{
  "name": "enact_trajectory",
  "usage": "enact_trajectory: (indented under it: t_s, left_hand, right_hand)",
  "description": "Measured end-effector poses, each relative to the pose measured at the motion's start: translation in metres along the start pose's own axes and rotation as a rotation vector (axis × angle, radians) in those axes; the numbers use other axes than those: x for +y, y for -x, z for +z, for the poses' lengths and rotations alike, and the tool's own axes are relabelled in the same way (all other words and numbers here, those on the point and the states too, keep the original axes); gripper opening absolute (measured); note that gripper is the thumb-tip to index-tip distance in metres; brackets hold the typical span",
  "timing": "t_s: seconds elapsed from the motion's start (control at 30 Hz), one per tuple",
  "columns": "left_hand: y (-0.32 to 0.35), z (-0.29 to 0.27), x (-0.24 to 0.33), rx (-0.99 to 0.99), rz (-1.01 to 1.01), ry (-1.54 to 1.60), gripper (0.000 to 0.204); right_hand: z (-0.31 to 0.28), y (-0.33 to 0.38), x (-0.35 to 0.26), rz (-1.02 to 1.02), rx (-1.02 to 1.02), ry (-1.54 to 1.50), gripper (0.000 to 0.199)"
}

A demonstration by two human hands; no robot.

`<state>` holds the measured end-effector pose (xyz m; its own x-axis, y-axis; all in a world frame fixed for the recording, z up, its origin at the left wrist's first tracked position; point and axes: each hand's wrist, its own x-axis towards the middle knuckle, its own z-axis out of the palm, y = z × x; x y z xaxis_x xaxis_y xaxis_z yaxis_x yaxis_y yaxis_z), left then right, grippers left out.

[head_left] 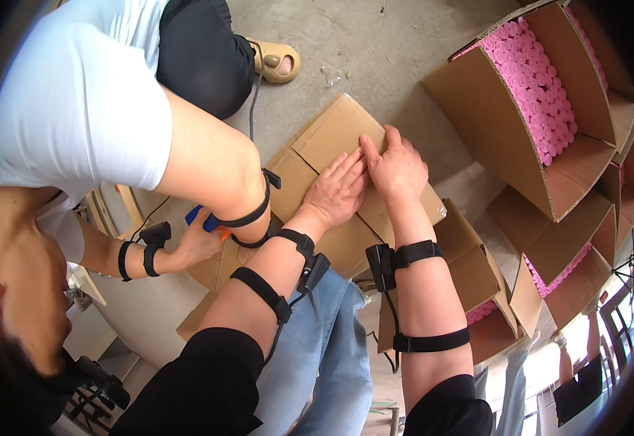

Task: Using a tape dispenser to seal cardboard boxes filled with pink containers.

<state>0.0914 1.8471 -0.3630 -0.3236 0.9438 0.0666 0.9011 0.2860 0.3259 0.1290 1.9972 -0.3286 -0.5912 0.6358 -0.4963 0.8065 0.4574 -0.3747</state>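
A closed cardboard box (335, 127) lies in front of me, its top flaps folded down with a seam between them. My left hand (337, 189) rests flat on the top, fingers stretched together toward the far right. Beside it my right hand (398, 168) presses on the same flap near the far right edge, thumb and index finger apart, its thumb close to my left fingertips. Some of its other fingers are hidden. Neither hand holds anything. At the left, a co-worker's hand (199, 243) grips a blue and orange tool (198, 218), mostly hidden.
Open cardboard boxes (477, 120) packed with pink rolled pieces (531, 87) stand at the right. Another open box (466, 269) sits close to my right forearm. A co-worker in a white shirt (77, 102) leans in from the left, one arm reaching across the box beside my left forearm.
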Motion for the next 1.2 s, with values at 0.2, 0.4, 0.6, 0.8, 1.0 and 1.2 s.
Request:
enact_trajectory:
  t_s: [0.2,0.4,0.6,0.8,1.0,1.2]
  left_hand:
    - [-0.0009,0.0003,0.0019,-0.004,-0.008,-0.003,0.038]
    - [0.0009,-0.0033,-0.0003,-0.021,-0.022,-0.025,0.038]
    - [-0.0044,-0.0031,0.0029,0.023,-0.008,0.011,0.035]
    - [-0.0039,-0.0009,0.0003,0.042,0.001,0.006,0.037]
    - [-0.0039,-0.0011,0.0006,0.040,0.003,0.013,0.037]
    - [-0.0016,-0.0002,-0.0011,0.005,0.008,-0.026,0.038]
  right_hand:
    - [-0.0013,-0.0006,0.0008,0.003,-0.012,0.010,0.056]
    - [-0.0001,-0.0011,-0.0031,0.000,-0.020,0.016,0.057]
    - [-0.0033,-0.0023,0.0002,0.005,-0.024,0.021,0.056]
    - [-0.0031,-0.0026,-0.0011,0.006,-0.047,0.018,0.056]
    - [-0.0020,-0.0031,-0.0007,0.015,-0.055,0.025,0.057]
    - [-0.0027,-0.0034,-0.0012,0.017,-0.050,0.019,0.057]
